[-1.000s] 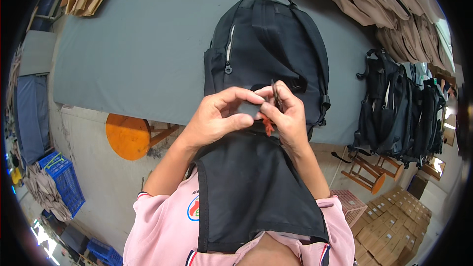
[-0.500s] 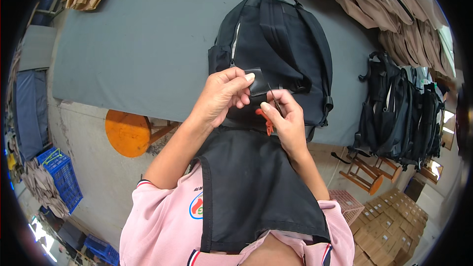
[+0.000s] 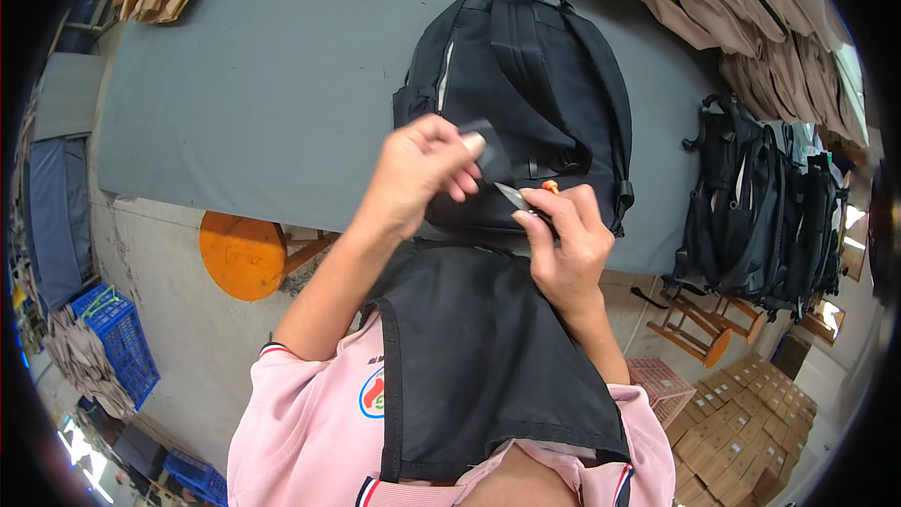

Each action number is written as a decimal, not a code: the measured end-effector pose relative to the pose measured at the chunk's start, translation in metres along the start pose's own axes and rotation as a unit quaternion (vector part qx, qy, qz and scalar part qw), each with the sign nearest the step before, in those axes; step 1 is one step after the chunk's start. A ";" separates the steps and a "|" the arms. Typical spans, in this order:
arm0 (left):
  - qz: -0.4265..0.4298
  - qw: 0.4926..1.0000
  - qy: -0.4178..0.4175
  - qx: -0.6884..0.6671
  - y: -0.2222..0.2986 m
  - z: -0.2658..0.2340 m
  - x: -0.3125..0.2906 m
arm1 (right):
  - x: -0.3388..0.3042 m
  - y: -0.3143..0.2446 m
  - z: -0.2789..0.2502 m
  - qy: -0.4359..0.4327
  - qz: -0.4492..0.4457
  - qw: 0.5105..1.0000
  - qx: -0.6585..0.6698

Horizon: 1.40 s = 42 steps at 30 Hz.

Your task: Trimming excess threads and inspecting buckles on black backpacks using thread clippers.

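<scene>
A black backpack [image 3: 549, 66] lies on the grey table in front of me, strap side up. Between its thumb and fingers, my left hand [image 3: 422, 169] pinches a small, dark, flat patch [image 3: 488, 145] over the bag's lower left; motion blurs the patch, and whether it is joined to the bag cannot be made out. Just right of it, my right hand [image 3: 568, 239] is closed around small scissors [image 3: 511, 195]. Their pointed metal tip aims toward the patch, with a bit of orange handle showing above the fingers. The rest of the scissors is hidden in the palm.
The grey table [image 3: 263, 75] spreads leftward. Beige fabric pieces [image 3: 694, 9] are heaped at the far right, and more black backpacks [image 3: 741, 207] stand at the right edge. Stools [image 3: 242, 253], blue crates [image 3: 122, 338] and cardboard boxes [image 3: 741, 422] occupy the floor.
My right hand has turned and shifted right and slightly down, so the scissors' tip now points up-left and the orange handle sits above the fingers. My left hand still holds the patch, slightly higher.
</scene>
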<state>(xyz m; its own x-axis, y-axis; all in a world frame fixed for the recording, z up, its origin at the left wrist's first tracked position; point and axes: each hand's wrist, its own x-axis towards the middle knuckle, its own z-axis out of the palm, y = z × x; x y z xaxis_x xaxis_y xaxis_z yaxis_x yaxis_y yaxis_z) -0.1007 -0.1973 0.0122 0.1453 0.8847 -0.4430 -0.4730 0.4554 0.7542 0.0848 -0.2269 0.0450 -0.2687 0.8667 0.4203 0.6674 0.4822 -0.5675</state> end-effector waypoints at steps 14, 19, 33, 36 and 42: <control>0.261 0.738 -0.074 0.619 -0.025 -0.051 0.027 | -0.060 0.025 -0.002 -0.109 0.325 0.929 0.139; 0.123 0.634 -0.236 0.726 -0.002 -0.041 0.063 | -0.058 0.023 0.015 -0.141 0.337 0.916 0.165; 0.206 0.656 -0.450 0.569 -0.010 -0.036 0.086 | -0.078 -0.002 0.017 0.029 0.335 0.933 0.126; 0.265 0.682 -0.396 0.554 -0.008 -0.007 0.069 | -0.060 -0.018 0.009 0.079 0.241 0.966 0.049; 0.445 0.723 -0.296 0.437 -0.016 0.062 0.044 | -0.061 -0.012 -0.014 0.146 0.183 0.962 -0.144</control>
<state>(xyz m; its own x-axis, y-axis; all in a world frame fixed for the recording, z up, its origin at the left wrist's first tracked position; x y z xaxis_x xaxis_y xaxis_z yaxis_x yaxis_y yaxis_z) -0.0330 -0.1598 0.0108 0.5907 0.6353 0.4975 0.0835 -0.6614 0.7454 0.1029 -0.2871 0.0357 0.1990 0.8781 0.4351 0.8559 0.0606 -0.5136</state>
